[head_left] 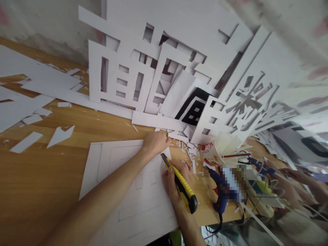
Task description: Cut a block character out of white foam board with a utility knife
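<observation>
A white foam board sheet (123,191) with pencilled outlines lies flat on the wooden table (38,177) in front of me. My left hand (155,142) is closed and presses down on the sheet's far right corner. My right hand (178,177) grips a yellow and black utility knife (180,182). Its blade tip touches the sheet's right edge, just below my left hand.
Cut-out white board pieces (164,78) lean in a stack against the wall behind the sheet. White offcuts (60,135) litter the table at left. A blue glue gun (221,191), a paper cup (217,150) and cables crowd the right side.
</observation>
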A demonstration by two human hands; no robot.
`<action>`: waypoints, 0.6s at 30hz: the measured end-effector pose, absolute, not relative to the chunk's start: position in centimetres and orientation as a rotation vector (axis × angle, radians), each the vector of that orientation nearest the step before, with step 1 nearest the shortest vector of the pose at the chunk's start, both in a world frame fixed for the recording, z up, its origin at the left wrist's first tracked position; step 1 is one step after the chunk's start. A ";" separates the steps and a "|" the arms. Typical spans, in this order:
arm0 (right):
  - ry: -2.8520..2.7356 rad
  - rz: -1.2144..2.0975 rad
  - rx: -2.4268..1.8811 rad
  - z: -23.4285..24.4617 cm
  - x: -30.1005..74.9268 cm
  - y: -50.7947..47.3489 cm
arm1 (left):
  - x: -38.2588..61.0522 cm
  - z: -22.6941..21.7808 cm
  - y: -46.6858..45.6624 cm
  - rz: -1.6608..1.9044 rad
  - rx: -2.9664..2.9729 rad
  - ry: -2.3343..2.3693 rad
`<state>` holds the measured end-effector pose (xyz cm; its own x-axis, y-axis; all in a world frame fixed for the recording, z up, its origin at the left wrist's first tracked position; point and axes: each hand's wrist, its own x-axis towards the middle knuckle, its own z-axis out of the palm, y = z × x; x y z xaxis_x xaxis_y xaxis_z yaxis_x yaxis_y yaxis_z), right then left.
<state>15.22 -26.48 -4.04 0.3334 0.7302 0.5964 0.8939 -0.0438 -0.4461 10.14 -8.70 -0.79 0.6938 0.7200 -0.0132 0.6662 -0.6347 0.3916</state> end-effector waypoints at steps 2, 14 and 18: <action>-1.442 -0.271 -1.806 -4.3 15.3 -26.6 | 10.1 -0.9 -8.7 0.216 2.529 1.089; -1.407 -0.202 -1.860 -3.1 14.5 -26.6 | 10.0 -0.9 -8.8 0.226 2.545 1.084; -1.459 -0.273 -1.823 -3.2 14.6 -26.2 | 10.0 -0.9 -8.7 0.222 2.552 1.083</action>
